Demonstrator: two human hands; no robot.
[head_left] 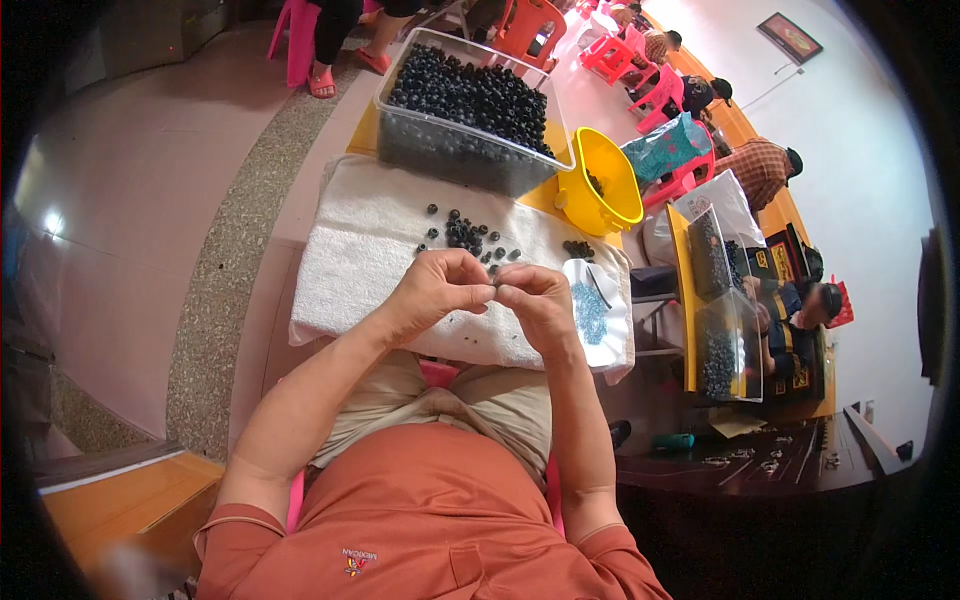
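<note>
My left hand and my right hand meet over a white towel, thumbs and forefingers pinched together. Whatever sits between the fingertips is too small and covered to make out. Just beyond the fingers lies a loose cluster of round black beads, a few of them scattered apart. A smaller heap of dark beads rests to the right. Beside my right hand is a white tray holding tiny light-blue beads and a thin dark tool.
A clear plastic bin full of black beads stands at the table's far side, next to a yellow bucket. To the right are clear containers of dark beads. People sit along the right wall near pink chairs.
</note>
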